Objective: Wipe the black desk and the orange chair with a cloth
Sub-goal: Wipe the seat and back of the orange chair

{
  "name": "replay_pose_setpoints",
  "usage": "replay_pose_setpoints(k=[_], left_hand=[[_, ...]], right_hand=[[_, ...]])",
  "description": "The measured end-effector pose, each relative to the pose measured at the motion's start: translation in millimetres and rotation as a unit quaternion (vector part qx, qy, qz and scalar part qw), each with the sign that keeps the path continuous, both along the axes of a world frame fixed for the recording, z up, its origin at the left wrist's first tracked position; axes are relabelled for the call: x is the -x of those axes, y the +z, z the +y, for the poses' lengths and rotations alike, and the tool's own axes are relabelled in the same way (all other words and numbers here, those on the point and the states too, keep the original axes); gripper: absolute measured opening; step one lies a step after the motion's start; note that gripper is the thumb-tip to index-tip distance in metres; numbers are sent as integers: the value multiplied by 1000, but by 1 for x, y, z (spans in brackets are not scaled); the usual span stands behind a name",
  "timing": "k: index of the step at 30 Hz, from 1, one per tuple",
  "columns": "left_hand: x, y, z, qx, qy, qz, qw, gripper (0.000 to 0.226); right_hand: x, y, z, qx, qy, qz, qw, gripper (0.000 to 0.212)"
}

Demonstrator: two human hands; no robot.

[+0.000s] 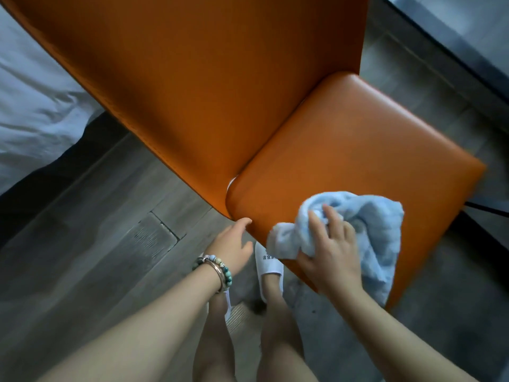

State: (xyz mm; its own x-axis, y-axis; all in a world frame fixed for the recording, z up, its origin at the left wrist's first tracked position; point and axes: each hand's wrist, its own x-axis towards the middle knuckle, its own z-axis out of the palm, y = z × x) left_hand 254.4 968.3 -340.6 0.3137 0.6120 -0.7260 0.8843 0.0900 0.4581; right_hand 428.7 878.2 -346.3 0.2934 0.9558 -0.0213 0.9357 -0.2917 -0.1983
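The orange chair [344, 139] fills the middle of the view, its tall backrest at upper left and its padded seat at centre right. A bunched light blue cloth [377, 230] lies on the near edge of the seat. My right hand [330, 255] presses on the cloth, with its fingers curled into the folds. My left hand [234, 244], with bracelets at the wrist, touches the seat's near left corner with loose fingers. The black desk [446, 48] shows as a dark edge at upper right.
A bed with white sheets [35, 100] stands at the left. Grey wood-look floor [110, 244] surrounds the chair. My legs and white slippers [268, 268] are directly below, close to the seat's front edge. A dark chair leg [484, 208] shows at the right.
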Motion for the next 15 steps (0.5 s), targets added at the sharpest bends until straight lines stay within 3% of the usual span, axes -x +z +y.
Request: replay_pose_setpoints(k=[3,5,9,12,15], left_hand=[[-13,3,0,-21,-29,0,999,51],[-20,2,2,-20,-38,-4,999,51],[-27,-3,11,-9,-53,5,999,50],[-34,-2,15,5,-65,20,998,50],[-44,8,19,14,-61,21,998,49]], right_hand=[[6,-14,7,102,93,-32,990,82],[-12,-25,-8,136,93,-29,986,75],[-69,-27,-45,139,41,4,989,81],[-99,-21,-59,148,-152,58,976,69],[-118,-10,-60,134,-379,89,911,50]])
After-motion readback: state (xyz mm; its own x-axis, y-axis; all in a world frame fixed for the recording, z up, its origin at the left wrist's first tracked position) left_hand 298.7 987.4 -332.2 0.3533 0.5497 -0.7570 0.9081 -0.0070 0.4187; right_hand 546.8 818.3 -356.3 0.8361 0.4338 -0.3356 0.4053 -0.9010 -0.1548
